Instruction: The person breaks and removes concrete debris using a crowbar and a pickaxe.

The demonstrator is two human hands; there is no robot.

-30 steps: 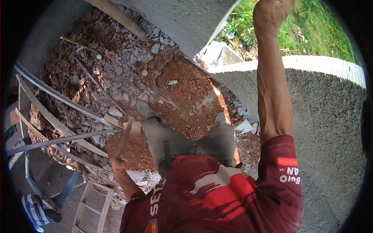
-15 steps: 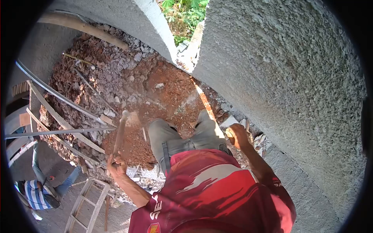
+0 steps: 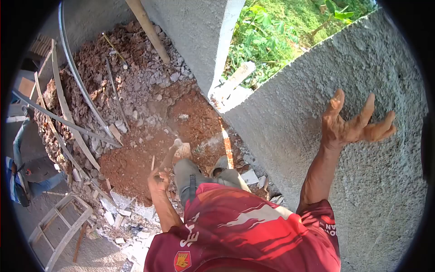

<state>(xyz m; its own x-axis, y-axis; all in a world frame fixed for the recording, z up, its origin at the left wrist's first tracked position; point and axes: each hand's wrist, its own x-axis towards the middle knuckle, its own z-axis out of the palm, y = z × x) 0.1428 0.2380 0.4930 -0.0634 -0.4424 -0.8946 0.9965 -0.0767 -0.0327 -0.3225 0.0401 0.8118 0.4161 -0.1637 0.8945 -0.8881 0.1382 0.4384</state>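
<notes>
My left hand [image 3: 158, 180] is closed around the wooden handle of a hoe [image 3: 169, 156]. The hoe's head, a flat blade dusted with soil, is down at the reddish dirt [image 3: 131, 158] just in front of my left leg. My right hand [image 3: 346, 124] is raised at my right side, its fingers spread and holding nothing. It overlaps the rough grey wall [image 3: 290, 118] in this view.
A mound of rubble and clods [image 3: 131, 86] rises ahead to the left, with a wooden pole [image 3: 149, 31] and long strips leaning over it. At lower left stand a wooden ladder [image 3: 59, 226] and another person [image 3: 20, 181]. Greenery [image 3: 276, 36] shows through the wall gap.
My right hand has come up from beside my right leg and spread its fingers. My left hand and the hoe have shifted closer to my legs. The view has turned.
</notes>
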